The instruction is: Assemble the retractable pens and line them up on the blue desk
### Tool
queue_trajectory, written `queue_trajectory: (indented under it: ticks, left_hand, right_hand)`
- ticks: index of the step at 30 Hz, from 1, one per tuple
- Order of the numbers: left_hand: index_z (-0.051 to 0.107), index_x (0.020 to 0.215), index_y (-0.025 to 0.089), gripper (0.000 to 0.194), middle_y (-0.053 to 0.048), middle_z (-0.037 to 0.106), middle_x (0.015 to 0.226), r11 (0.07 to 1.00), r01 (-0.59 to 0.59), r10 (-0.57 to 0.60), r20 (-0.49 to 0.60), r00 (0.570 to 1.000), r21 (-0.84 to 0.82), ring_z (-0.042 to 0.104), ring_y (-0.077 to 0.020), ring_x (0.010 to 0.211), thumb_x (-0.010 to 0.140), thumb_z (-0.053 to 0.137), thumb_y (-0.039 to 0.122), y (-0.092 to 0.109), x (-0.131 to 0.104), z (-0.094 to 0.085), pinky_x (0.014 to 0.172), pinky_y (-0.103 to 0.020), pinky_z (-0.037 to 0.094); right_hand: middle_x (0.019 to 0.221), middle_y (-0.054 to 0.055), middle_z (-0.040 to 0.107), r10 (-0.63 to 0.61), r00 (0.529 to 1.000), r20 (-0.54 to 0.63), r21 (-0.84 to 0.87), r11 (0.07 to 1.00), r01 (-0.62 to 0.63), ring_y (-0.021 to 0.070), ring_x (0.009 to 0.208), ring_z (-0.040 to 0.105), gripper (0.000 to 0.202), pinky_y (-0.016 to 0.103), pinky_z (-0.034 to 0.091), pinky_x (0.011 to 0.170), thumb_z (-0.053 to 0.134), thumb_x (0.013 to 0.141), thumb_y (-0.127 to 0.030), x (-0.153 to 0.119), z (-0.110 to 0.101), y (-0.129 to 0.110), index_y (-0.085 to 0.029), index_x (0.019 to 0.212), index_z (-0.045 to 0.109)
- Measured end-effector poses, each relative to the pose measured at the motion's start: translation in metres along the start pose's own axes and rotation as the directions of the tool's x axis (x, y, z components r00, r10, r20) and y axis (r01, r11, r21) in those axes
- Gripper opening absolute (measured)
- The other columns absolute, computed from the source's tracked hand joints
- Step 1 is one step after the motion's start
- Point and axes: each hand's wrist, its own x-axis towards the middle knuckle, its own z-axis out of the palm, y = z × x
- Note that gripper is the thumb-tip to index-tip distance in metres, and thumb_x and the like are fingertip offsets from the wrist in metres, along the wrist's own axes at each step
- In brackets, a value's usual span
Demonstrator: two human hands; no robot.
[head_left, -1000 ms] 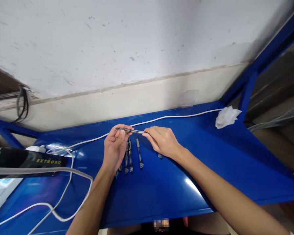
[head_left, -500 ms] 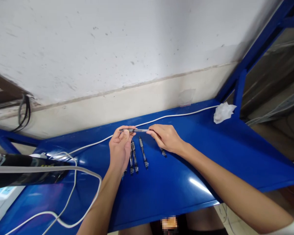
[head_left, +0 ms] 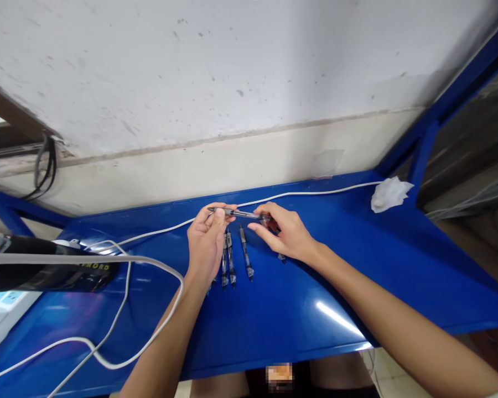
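A thin pen [head_left: 237, 213] is held in the air just above the blue surface [head_left: 357, 265], with one end in each hand. The left hand [head_left: 207, 243] is pinched shut on the left end, with the thumb and fingers closed around it. The right hand [head_left: 284, 232] is pinched on the right end, where a bit of red can be seen. The pen lies level between the two hands.

The pen looks light, hard and stiff, like clear plastic with dark parts inside. It is likely smooth and a bit slippery, so it is best gripped near the ends, where it is held now. If it comes apart, small parts could roll away.

Right under the pen, more pens [head_left: 230, 257] are laid side by side on the surface, all pointing the same way. One small dark bit [head_left: 281, 257] is seen by the right wrist.

The surface is shiny painted metal. Behind the pen, a thin white cord [head_left: 307, 194] is stretched along it. A crumpled white tissue [head_left: 390, 194] is seen far to the right of the pen. A black box [head_left: 50, 271] and thicker looped cables [head_left: 149, 287] are seen far to the left.
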Motion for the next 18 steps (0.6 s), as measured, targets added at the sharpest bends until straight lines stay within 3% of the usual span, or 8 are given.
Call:
queue_trajectory:
  ticks: [6,12,15,18]
  left_hand:
    - [0.074,0.104,0.021,0.017,-0.008,0.081,0.109,1.000,0.013,-0.012,0.019,1.000,-0.024,0.075,-0.0174,0.104,0.095,0.081,0.033,-0.001,-0.001,0.001,0.100,-0.032,0.058]
    - [0.075,0.101,0.019,0.017,-0.009,0.082,0.107,1.000,-0.023,0.023,0.016,1.000,0.020,0.077,-0.0192,0.102,0.094,0.083,0.032,0.001,0.000,0.001,0.101,-0.035,0.059]
    - [0.077,0.100,0.018,0.017,-0.010,0.083,0.108,0.999,-0.025,0.024,0.021,1.000,0.041,0.079,-0.0210,0.101,0.092,0.084,0.031,0.001,-0.001,0.001,0.100,-0.037,0.060]
    - [0.079,0.101,0.018,0.021,-0.011,0.084,0.108,0.994,0.017,-0.025,0.074,0.997,0.107,0.080,-0.0235,0.098,0.088,0.088,0.031,0.001,-0.005,0.001,0.098,-0.038,0.060]
  right_hand:
    - [0.095,0.004,0.075,-0.043,0.998,-0.044,0.017,0.999,0.044,0.0126,0.068,0.060,0.017,0.028,0.046,0.067,0.059,0.110,-0.033,0.002,-0.001,0.000,-0.020,0.113,0.070]
    - [0.083,-0.001,0.069,0.122,0.991,-0.049,0.213,0.971,-0.109,0.0112,0.064,0.055,0.019,0.027,0.042,0.062,0.064,0.107,-0.037,0.005,-0.002,-0.006,-0.020,0.102,0.072]
    - [0.072,-0.004,0.060,0.315,0.948,-0.056,0.450,0.855,-0.257,0.0106,0.057,0.049,0.024,0.025,0.038,0.053,0.071,0.102,-0.046,0.009,0.001,-0.007,-0.022,0.098,0.071]
    - [0.071,-0.006,0.058,0.487,0.870,-0.079,0.729,0.624,-0.283,0.0107,0.058,0.053,0.030,0.024,0.045,0.055,0.080,0.094,-0.051,0.016,0.003,-0.003,-0.025,0.095,0.066]
